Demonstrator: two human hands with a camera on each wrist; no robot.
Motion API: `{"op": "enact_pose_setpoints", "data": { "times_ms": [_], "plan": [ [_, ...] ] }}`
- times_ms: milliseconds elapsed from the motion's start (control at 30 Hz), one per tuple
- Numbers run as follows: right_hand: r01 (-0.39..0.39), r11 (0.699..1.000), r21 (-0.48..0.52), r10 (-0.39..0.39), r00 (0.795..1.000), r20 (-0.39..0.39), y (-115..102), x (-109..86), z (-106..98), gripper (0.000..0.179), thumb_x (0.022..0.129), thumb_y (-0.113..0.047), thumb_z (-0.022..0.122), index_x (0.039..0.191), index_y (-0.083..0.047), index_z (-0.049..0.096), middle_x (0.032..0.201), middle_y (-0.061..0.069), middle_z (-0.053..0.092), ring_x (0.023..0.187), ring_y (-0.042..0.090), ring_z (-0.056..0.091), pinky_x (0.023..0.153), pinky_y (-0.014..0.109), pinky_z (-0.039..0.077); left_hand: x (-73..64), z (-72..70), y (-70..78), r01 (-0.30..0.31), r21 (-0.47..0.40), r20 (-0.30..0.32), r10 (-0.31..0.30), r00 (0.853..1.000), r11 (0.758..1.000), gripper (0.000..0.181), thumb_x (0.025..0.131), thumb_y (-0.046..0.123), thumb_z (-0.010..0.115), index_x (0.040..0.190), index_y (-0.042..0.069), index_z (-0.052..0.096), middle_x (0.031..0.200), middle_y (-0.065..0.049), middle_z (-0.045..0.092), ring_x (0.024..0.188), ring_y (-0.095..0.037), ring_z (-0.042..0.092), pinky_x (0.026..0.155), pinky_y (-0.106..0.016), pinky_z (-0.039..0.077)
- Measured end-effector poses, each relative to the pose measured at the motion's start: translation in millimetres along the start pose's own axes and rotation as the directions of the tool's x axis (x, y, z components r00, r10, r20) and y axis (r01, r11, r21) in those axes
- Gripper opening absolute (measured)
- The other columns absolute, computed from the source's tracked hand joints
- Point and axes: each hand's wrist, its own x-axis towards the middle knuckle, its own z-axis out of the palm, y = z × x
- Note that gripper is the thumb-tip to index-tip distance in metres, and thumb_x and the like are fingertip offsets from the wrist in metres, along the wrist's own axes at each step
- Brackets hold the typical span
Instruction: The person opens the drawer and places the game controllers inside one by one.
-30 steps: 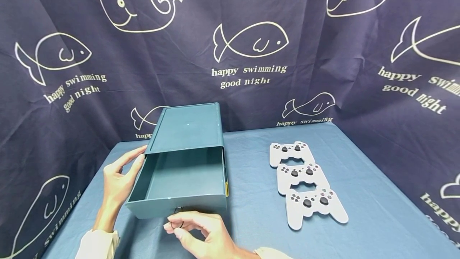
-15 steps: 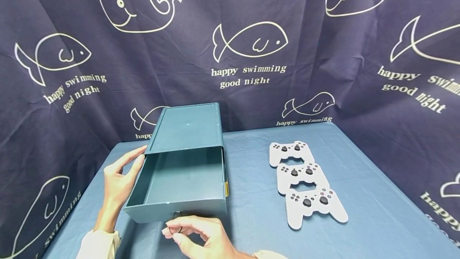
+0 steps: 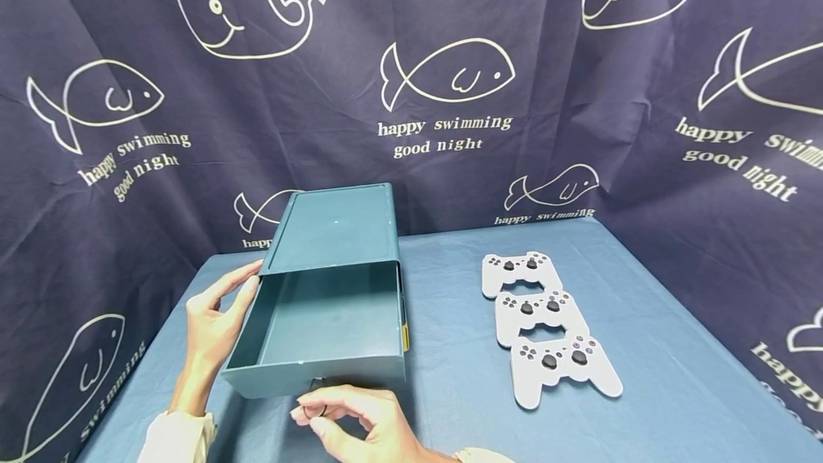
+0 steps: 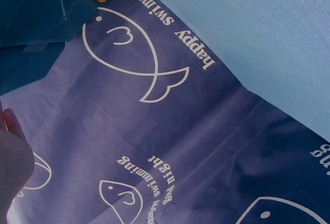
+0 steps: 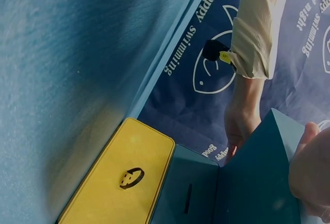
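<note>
Right hand (image 3: 379,416) pinched the ring pull (image 3: 325,411); left hand (image 3: 214,320), fingers extended, touched the box (image 3: 331,227) at its edge. Bench (image 3: 450,349) separated drawer (image 3: 276,381) from controllers (image 3: 541,315).

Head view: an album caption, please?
Left hand against the teal case, right hand pinching the ring of its open drawer, three white controllers alongside.

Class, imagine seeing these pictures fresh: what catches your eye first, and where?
First, the teal plastic drawer, standing open left of centre, the person's right hand at its front. Next, three white controller-shaped pieces in a row on the blue cloth at right. Behind hangs a navy curtain with white fish outlines.
</note>
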Motion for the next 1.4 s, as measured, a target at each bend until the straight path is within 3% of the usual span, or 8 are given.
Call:
{"op": "enact_pose_setpoints", "data": {
  "times_ms": [167, 367, 700, 800, 900, 1133, 1267, 1400],
  "plan": [
    [0.011, 1.0, 0.002, -0.011, 0.999, 0.039, -2.8, -0.9, -4.7, 0.039, 0.09, 0.016, 0.064, 0.128, 0.008, 0.062, 0.109, 0.021, 0.073, 0.103, 0.023, 0.074, 0.081, 0.033, 0.06, -0.4, 1.2, -0.3, -0.013, 0.004, -0.005, 0.013, 1.0, 1.0, 0.033, 0.089, -0.016, 0.069, 0.12, -0.005, 0.074, 0.115, 0.008, 0.075, 0.104, -0.001, 0.069, 0.093, -0.016, 0.047],
    [0.194, 0.968, -0.16, -0.185, 0.98, 0.071, -9.4, 4.4, -17.8, 0.037, 0.089, 0.012, 0.066, 0.125, 0.01, 0.062, 0.103, 0.02, 0.074, 0.097, 0.019, 0.074, 0.079, 0.023, 0.058, -0.7, 1.9, -3.0, -0.026, -0.004, -0.016, 0.026, 1.0, 1.0, 0.031, 0.089, -0.018, 0.067, 0.118, -0.01, 0.072, 0.115, 0.006, 0.076, 0.104, 0.002, 0.068, 0.093, -0.014, 0.046],
    [0.438, 0.87, -0.225, -0.415, 0.898, 0.143, -19.8, 2.5, -62.5, 0.014, 0.094, 0.002, 0.06, 0.097, 0.014, 0.067, 0.089, 0.017, 0.073, 0.082, 0.017, 0.071, 0.075, 0.018, 0.055, -0.6, 0.3, 0.4, 0.006, 0.003, -0.001, -0.006, 1.0, 1.0, 0.033, 0.09, -0.015, 0.069, 0.12, -0.004, 0.075, 0.115, 0.012, 0.075, 0.104, -0.002, 0.07, 0.093, -0.016, 0.047],
    [0.5, 0.835, -0.228, -0.482, 0.866, 0.134, -23.8, 4.6, -76.3, 0.018, 0.094, 0.001, 0.058, 0.09, 0.016, 0.066, 0.085, 0.018, 0.072, 0.077, 0.019, 0.071, 0.072, 0.021, 0.056, -0.5, -0.2, -0.4, 0.016, 0.003, 0.004, -0.016, 1.0, 1.0, 0.033, 0.09, -0.014, 0.068, 0.121, -0.003, 0.075, 0.115, 0.014, 0.074, 0.104, -0.003, 0.07, 0.093, -0.017, 0.048],
    [0.519, 0.822, -0.235, -0.512, 0.854, 0.092, -24.8, 3.9, -90.9, 0.018, 0.093, 0.002, 0.057, 0.089, 0.017, 0.065, 0.084, 0.02, 0.07, 0.075, 0.023, 0.07, 0.07, 0.026, 0.057, -0.2, -0.4, -1.2, 0.01, 0.003, 0.007, -0.01, 1.0, 1.0, 0.033, 0.091, -0.014, 0.068, 0.121, -0.004, 0.075, 0.115, 0.011, 0.075, 0.104, -0.003, 0.07, 0.094, -0.018, 0.048],
    [0.404, 0.878, -0.258, -0.424, 0.905, -0.027, -13.4, -9.2, -140.2, 0.018, 0.09, 0.007, 0.062, 0.103, 0.018, 0.066, 0.095, 0.025, 0.069, 0.081, 0.032, 0.066, 0.075, 0.033, 0.056, 0.2, -2.0, -2.4, 0.002, -0.005, 0.009, -0.002, 1.0, 1.0, 0.032, 0.091, -0.015, 0.068, 0.12, -0.004, 0.075, 0.115, 0.008, 0.075, 0.104, -0.004, 0.07, 0.094, -0.019, 0.048],
    [0.318, 0.897, -0.305, -0.358, 0.93, -0.082, -6.7, -15.1, -176.1, 0.017, 0.09, 0.01, 0.064, 0.105, 0.018, 0.067, 0.1, 0.025, 0.07, 0.088, 0.029, 0.065, 0.082, 0.03, 0.053, 1.2, -1.8, -3.4, -0.007, -0.014, 0.005, 0.007, 1.0, 1.0, 0.032, 0.091, -0.015, 0.067, 0.12, -0.005, 0.074, 0.115, 0.005, 0.076, 0.104, -0.005, 0.07, 0.094, -0.019, 0.048],
    [0.213, 0.912, -0.351, -0.271, 0.955, -0.124, -5.7, -23.8, -208.3, 0.023, 0.081, 0.02, 0.062, 0.103, 0.021, 0.066, 0.103, 0.024, 0.07, 0.095, 0.022, 0.064, 0.086, 0.026, 0.051, 1.1, -0.7, -5.0, -0.021, -0.023, 0.006, 0.021, 1.0, 1.0, 0.032, 0.09, -0.016, 0.067, 0.12, -0.006, 0.074, 0.114, 0.004, 0.076, 0.104, -0.005, 0.071, 0.093, -0.018, 0.048]
  ]
}}
